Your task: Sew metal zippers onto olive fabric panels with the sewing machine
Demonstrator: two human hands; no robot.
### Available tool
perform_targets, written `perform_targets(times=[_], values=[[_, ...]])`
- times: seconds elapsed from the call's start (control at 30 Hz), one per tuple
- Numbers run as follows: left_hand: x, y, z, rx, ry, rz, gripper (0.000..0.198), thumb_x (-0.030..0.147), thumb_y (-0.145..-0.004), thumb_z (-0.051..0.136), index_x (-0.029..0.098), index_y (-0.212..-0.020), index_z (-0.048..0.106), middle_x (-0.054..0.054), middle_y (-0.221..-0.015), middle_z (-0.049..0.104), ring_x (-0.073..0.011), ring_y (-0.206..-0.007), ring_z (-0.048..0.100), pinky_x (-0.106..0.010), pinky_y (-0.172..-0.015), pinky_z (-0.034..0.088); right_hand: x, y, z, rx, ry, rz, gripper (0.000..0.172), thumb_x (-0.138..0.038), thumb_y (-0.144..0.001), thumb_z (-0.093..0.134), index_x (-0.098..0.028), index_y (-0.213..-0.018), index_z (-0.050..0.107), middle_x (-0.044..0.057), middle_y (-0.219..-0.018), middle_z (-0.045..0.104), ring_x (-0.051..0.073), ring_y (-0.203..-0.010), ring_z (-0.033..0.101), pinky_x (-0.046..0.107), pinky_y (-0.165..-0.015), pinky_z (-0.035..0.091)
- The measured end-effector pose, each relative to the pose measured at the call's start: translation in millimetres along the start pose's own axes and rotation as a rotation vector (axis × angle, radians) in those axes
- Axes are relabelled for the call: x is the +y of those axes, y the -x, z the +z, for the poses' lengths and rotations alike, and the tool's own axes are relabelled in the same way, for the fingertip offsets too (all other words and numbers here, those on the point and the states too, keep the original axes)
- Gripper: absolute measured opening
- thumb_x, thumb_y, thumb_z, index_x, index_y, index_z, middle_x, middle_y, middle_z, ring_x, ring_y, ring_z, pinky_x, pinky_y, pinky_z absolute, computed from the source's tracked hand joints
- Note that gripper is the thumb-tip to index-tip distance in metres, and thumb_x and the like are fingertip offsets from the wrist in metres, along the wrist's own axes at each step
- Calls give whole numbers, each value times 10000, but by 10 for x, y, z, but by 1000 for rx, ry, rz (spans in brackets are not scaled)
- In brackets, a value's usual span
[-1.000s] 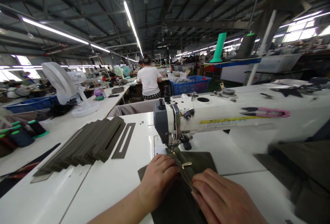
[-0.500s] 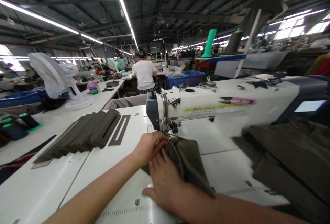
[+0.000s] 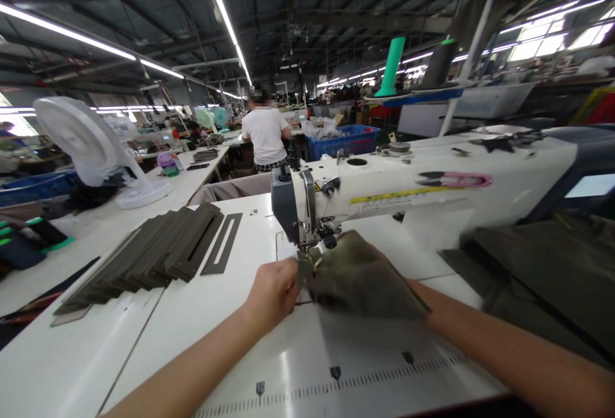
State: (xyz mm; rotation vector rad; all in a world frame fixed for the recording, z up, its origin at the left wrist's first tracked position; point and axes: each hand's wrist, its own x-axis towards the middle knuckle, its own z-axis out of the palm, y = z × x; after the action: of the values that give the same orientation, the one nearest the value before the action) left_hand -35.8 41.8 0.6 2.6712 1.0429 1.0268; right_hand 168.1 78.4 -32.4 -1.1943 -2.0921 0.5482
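A folded olive-green cloth piece (image 3: pixel 360 277) lies just in front of the sewing machine's needle area, with a small brass fitting (image 3: pixel 314 265) at its tip by the presser foot (image 3: pixel 307 247). My left hand (image 3: pixel 272 294) pinches the cloth's near-left end beside the white machine head (image 3: pixel 307 203). Most of my right hand (image 3: pixel 416 290) is hidden under the cloth's far side, with only the wrist edge showing. I cannot tell how its fingers sit.
On the white table (image 3: pixel 144 341) lie a stack of olive strips (image 3: pixel 154 251) and a slotted strip (image 3: pixel 218 243). Pink thread snips (image 3: pixel 454 179) rest on the machine arm. Dark olive cloth (image 3: pixel 538 277) is piled at right. A fan (image 3: pixel 81 142), blue crate (image 3: pixel 341 142) and co-worker (image 3: pixel 264 133) stand beyond.
The cloth has folded over and shifted toward the needle. My right hand has gone from lying on the cloth to beneath it. My left hand has moved nearer the presser foot.
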Motion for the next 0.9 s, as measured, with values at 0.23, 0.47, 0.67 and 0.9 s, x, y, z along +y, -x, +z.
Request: perform_targets(times=[0.23, 0.47, 0.67, 0.9], values=[[132, 150, -1, -243, -58, 20, 240, 108, -815, 352, 147, -933, 557, -113, -916, 595, -203, -838, 570, -367, -783, 469, 567, -115, -211, 66, 4, 42, 302, -188, -781, 471, -140, -1048, 604, 110, -1145, 588, 223, -1079, 513, 389, -955, 346], [129, 80, 179, -264, -199, -123, 338, 124, -739, 457, 164, -1053, 575, -113, -1125, 574, -278, -1162, 418, -504, -1006, 280, 418, -93, -406, 50, -215, 238, 390, -403, -827, 364, -157, -898, 658, 67, -823, 660, 234, -842, 588, 314, -739, 433], [233, 39, 111, -312, -239, -123, 393, 185, -746, 463, 157, -1128, 550, -115, -1137, 577, -286, -1160, 431, -526, -1048, 182, 442, -93, -520, -86, -373, 337, 457, -363, -792, 408, -118, -1147, 558, -19, -550, 517, 143, -522, 493, 251, -522, 380], [170, 94, 162, -249, -240, -94, 463, 187, -688, 497, 188, -1150, 533, -98, -1133, 582, -287, -1158, 434, -523, -1049, 162, 407, -44, -433, 71, -64, 212, 385, -191, -736, 419, -117, -1078, 580, -28, -590, 507, 123, -542, 483, 245, -583, 381]])
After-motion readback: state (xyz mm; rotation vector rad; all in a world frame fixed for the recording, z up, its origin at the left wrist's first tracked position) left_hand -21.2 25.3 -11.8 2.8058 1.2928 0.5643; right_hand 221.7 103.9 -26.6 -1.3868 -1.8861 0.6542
